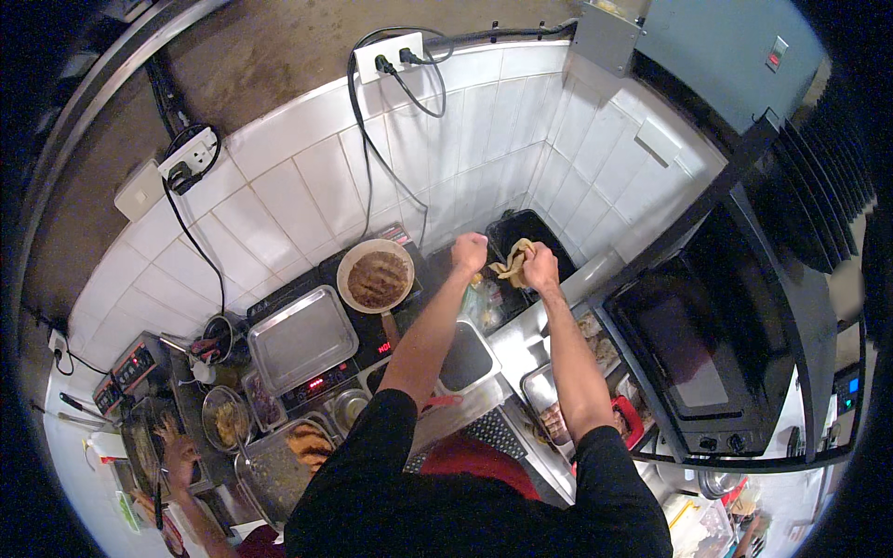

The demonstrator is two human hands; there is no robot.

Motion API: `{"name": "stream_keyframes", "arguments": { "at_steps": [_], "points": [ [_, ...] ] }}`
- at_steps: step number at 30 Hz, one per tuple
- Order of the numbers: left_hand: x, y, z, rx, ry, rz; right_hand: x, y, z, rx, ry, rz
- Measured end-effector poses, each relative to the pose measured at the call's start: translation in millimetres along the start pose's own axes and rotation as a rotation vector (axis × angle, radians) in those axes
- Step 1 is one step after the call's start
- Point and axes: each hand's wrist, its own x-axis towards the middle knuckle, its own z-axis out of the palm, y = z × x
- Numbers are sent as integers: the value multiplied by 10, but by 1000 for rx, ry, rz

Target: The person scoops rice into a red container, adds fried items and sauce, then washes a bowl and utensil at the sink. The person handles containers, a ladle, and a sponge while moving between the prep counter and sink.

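Note:
My right hand [539,268] is closed round a crumpled tan cloth [512,264], which hangs folded over the open black bin [535,232] in the corner. Just to its left, my left hand [470,254] is curled into a fist, level with the bin's left side; whatever is in its fingers, if anything, is hidden. Below that fist lies a clear plastic bag [484,305]. Further left, a round pan [376,276] of brown minced food stands on a hob, its handle pointing toward me.
An empty metal tray [303,339] sits left of the pan. A black microwave [712,321] juts out at right, close to my right forearm. Below it are food trays [549,400]. At far left, another person's hand [177,451] reaches over a dark pan. Cables hang along the tiled wall.

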Motion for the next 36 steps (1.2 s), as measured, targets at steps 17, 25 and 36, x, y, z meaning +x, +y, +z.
{"name": "stream_keyframes", "arguments": {
  "at_steps": [17, 25, 36],
  "points": [
    [-569, 400, 151, -177, -174, 316, -588, 174, -64, 960, -204, 258],
    [-1574, 244, 107, -617, -94, 42, -2723, 941, -413, 1145, -290, 247],
    [-1772, -436, 873, 608, -822, 436, -5103, 2030, -1490, 1084, 234, 537]
  ]
}}
